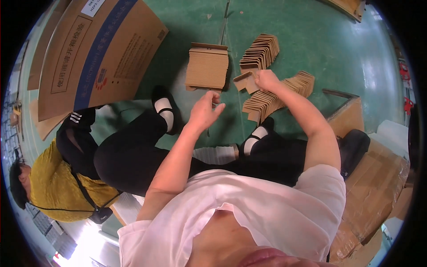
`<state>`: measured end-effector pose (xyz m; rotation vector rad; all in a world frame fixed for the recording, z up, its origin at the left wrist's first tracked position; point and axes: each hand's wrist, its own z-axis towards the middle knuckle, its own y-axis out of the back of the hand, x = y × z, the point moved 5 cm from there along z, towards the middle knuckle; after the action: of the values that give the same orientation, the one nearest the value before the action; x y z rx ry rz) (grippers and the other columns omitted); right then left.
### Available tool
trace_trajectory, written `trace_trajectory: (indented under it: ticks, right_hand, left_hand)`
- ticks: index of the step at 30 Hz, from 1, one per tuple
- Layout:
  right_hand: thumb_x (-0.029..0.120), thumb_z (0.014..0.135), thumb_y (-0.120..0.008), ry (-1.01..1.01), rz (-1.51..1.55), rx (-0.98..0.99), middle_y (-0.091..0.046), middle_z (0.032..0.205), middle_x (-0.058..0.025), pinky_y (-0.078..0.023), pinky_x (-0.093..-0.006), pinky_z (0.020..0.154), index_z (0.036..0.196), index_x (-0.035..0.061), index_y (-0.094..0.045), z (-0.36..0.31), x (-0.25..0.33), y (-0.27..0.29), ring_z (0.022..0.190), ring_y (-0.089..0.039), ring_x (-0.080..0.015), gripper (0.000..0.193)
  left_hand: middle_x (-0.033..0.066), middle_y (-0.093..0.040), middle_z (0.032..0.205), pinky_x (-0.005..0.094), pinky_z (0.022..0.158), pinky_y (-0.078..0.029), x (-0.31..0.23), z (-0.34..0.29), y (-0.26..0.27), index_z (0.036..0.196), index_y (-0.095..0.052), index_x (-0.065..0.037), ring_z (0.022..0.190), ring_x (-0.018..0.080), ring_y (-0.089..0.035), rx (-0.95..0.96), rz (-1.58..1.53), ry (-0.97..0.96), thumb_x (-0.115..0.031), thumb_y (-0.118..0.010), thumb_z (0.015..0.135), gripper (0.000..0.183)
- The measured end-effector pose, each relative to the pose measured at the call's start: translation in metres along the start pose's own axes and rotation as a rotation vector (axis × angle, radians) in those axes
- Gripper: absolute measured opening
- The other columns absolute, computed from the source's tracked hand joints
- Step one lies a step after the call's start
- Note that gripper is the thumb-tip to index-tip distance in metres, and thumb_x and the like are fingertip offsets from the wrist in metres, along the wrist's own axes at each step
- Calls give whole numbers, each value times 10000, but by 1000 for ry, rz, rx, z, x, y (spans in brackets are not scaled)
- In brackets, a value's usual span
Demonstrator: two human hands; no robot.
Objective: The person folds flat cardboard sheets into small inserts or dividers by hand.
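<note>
My right hand (267, 80) is closed on a small folded cardboard piece (243, 82), its flaps bent up at an angle. That piece is between two fanned rows of similar bent cardboard pieces: a farther row (263, 49) and a nearer row (291, 91), which my right forearm partly crosses. To the left, a neat stack of cardboard pieces (207, 69) lies on the green floor. Just short of its near edge is my left hand (206, 110), fingers loosely curled and thumb apart, with nothing visible in it.
A large printed carton (106, 53) with a blue band rises at the left. Beside it is another person in a yellow top (66, 182). My feet in black shoes flank the work area. More cardboard (373, 191) lies at the right, near a carton edge (347, 113).
</note>
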<state>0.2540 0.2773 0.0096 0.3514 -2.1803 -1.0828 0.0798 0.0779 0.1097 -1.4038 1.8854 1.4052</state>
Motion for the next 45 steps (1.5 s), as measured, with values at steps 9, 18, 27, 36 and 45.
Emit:
trace_trajectory:
  ticks: [9,18,27,36,45]
  right_hand:
    - [141,768,-561,-210,-116,-274,-596,840,-223,-501,-448,686,924,0,-490,39,-29,-3,794,-598,-374,222]
    - [132,779,-563,-150,113,-220,-565,931,-189,-514,-422,652,965,5,-448,39,31,-34,820,-589,-354,252]
    - [-28,759,-581,-383,1095,147,-541,1012,-125,-554,-308,619,1156,-58,-329,19,102,-85,913,-583,-229,472]
    - [12,740,-597,-219,772,111,-530,1055,-146,-516,-278,620,1159,-3,-441,14,107,-82,879,-581,-179,447]
    - [349,767,-633,134,596,382,-541,661,32,-365,-200,434,890,62,-628,-2,165,58,533,-456,-54,312]
  left_hand:
    - [114,-619,887,322,749,-471,20,18,19,994,-500,-12,833,223,-611,-78,-16,119,-170,-619,766,302]
    - [150,-558,1091,322,830,-449,164,53,19,1115,-473,-10,952,251,-581,-454,163,321,-109,-607,711,437]
    - [181,-467,1212,314,894,-421,178,89,9,1279,-255,21,1049,249,-540,-502,-243,225,-30,-647,685,714]
    - [161,-553,1017,356,846,-431,144,34,19,1089,-491,-31,959,298,-537,-644,44,239,-57,-672,665,462]
    - [35,-548,769,251,667,-450,3,-2,132,866,-621,-71,689,137,-540,-527,-187,-178,-108,-669,728,150]
